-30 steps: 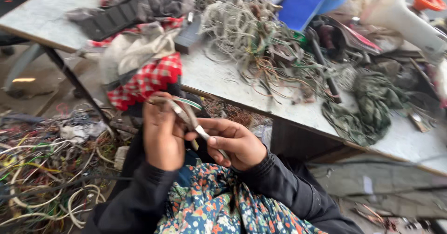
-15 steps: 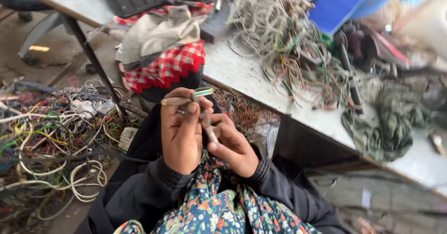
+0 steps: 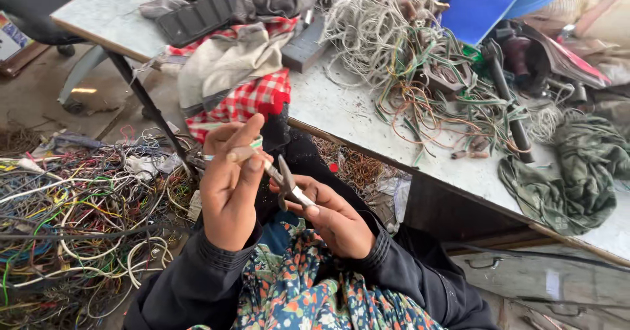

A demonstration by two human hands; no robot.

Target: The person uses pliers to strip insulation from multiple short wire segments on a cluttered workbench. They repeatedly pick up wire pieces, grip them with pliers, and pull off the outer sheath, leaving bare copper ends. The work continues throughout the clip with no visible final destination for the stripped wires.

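Left hand (image 3: 228, 185) is raised in front of the table (image 3: 341, 116), fingers closed around a short pale wire piece (image 3: 252, 156). Right hand (image 3: 338, 221) grips a small cutter (image 3: 287, 182) touching that wire; its handles are hidden in the palm. Wire ends are too small to resolve.

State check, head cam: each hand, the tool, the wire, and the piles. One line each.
left hand: raised, fingers pinching a short wire piece
wire piece: held, end against the tool
right hand: gripping a small cutting tool
cutting tool: held, blades on the wire
wire tangle on table: loose heap
floor wires: tangled pile
green cloth: crumpled on table
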